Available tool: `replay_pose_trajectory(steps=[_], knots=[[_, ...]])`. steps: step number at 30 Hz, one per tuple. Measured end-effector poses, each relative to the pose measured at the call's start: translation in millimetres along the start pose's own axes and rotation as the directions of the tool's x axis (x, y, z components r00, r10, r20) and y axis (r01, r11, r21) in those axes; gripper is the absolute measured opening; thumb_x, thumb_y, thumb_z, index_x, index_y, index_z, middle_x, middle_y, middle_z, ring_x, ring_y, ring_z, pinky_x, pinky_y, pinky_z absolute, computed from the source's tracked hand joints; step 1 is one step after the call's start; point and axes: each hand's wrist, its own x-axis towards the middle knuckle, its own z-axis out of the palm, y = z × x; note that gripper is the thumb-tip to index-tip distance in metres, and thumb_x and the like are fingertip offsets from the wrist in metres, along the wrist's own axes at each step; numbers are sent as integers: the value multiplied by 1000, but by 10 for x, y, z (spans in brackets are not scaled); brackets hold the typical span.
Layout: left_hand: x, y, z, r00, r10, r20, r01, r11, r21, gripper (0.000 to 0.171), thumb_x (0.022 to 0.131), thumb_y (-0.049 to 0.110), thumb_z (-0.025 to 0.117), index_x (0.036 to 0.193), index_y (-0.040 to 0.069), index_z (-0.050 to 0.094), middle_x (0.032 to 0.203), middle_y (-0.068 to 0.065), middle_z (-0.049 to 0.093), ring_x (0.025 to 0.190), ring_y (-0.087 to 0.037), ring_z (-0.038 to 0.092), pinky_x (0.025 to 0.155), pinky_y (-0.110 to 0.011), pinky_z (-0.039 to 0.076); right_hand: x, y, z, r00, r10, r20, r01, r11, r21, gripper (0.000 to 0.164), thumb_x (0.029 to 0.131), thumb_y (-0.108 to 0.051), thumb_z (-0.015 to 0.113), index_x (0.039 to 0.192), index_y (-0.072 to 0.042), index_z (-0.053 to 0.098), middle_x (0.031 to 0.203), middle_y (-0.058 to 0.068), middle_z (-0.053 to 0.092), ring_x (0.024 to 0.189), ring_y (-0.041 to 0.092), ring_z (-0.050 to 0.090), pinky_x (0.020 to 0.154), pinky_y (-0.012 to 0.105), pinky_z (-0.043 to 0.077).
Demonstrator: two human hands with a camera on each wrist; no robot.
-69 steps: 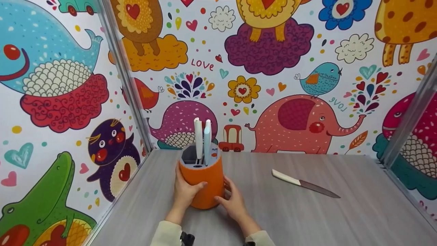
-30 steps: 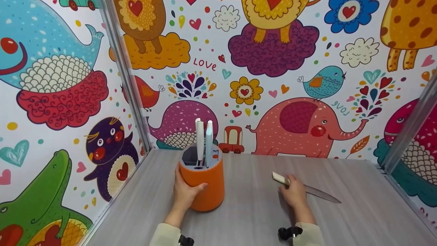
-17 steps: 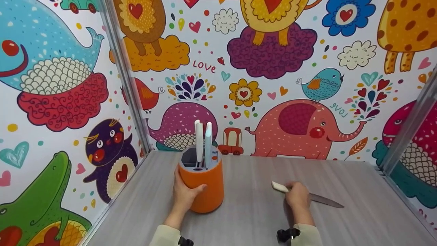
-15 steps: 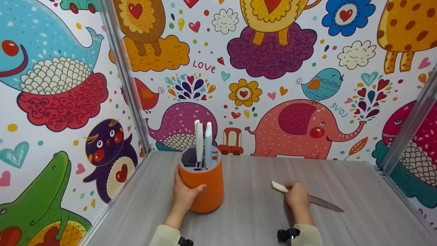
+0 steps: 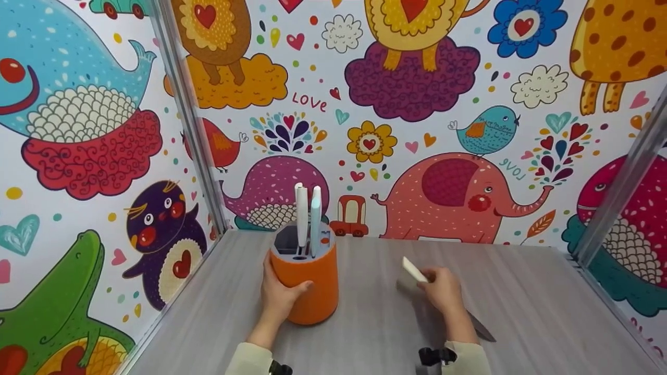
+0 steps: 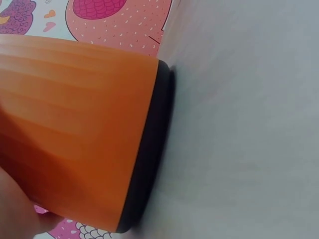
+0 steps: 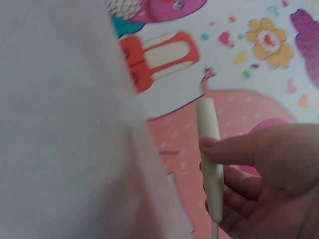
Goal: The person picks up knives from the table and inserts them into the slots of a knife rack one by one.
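An orange round knife block [image 5: 315, 289] with a grey top stands upright on the table. My left hand [image 5: 279, 299] grips its left side, thumb across the front; in the left wrist view the dark base of the block [image 6: 147, 149] meets the tabletop. A white handle [image 5: 302, 221] and a pale blue handle [image 5: 316, 221] stick up from its slots. My right hand [image 5: 443, 291] holds a kitchen knife by its cream handle [image 5: 413, 270], raised off the table. The knife's blade [image 5: 482, 328] slants down to the right, partly hidden behind the wrist. Thumb and fingers pinch the handle [image 7: 205, 117] in the right wrist view.
The grey wood-look table [image 5: 536, 291] carries the block and ends at a back wall [image 5: 406, 208] printed with cartoon animals. Printed side panels [image 5: 104, 271] rise on the left and right, with metal posts [image 5: 190, 114] at the corners.
My right hand left the block, took the knife by its handle and lifted it from the table. The handle now tilts up and leftward, the blade swung toward me. My left hand stays on the block.
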Motion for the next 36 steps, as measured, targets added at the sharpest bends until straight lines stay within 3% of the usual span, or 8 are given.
replay_pose_trajectory(steps=[10,17,20,24,28,31,33,36], knots=[[1,-18,-39,1000,-23,8,23,1000,4,121,79,38,95,168,19,15,165,-12,40,143,-34,48,128,-60,34,-166,-601,-216,998,-46,43,32,956,291,31,91,-1,81,122,-5,77,108,12,76,95,24,67,81,34,56],[-41,12,-20,995,77,-65,-75,997,35,120,76,33,96,166,10,21,165,-15,39,143,-34,48,127,-62,34,-300,-878,-334,989,-142,44,104,870,483,35,93,1,78,127,-1,72,115,19,73,98,24,67,83,25,59],[-56,102,-27,989,119,-88,-115,992,51,114,78,33,93,165,10,23,166,-14,39,143,-34,47,126,-61,36,-353,-965,-346,987,-156,49,109,852,512,36,93,-1,79,129,-2,71,117,18,72,102,24,67,86,25,60],[-56,278,-19,961,211,-180,-200,977,81,93,86,28,83,160,4,33,162,-19,45,143,-36,48,124,-63,40,-411,-1073,-327,982,-182,53,127,840,528,38,92,0,80,129,-1,69,116,16,72,104,26,68,88,26,60],[-73,489,1,902,307,-305,-269,950,159,68,92,19,74,150,-1,45,151,-22,55,139,-39,51,120,-65,40,-472,-1183,-267,975,-213,63,146,829,539,38,92,0,80,128,1,69,114,15,73,103,26,69,88,26,61],[-122,678,-1,871,354,-340,-302,932,199,58,93,13,71,145,-1,51,145,-21,60,134,-38,55,118,-65,43,-526,-1261,-209,971,-227,78,151,830,536,37,92,-3,81,128,-2,69,115,15,73,102,26,70,89,27,61],[-164,812,-7,861,384,-334,-333,921,201,53,93,9,70,143,0,54,143,-19,62,132,-36,57,121,-56,45,-563,-1310,-170,967,-238,86,158,831,533,37,92,-5,81,127,-3,69,116,16,73,103,26,71,91,27,62],[-246,996,-1,855,425,-297,-397,905,153,48,93,1,70,140,-2,58,138,-18,68,129,-34,61,122,-33,45,-616,-1379,-110,961,-259,97,171,831,529,36,92,-7,82,126,-4,70,116,16,74,102,25,71,91,29,63]])
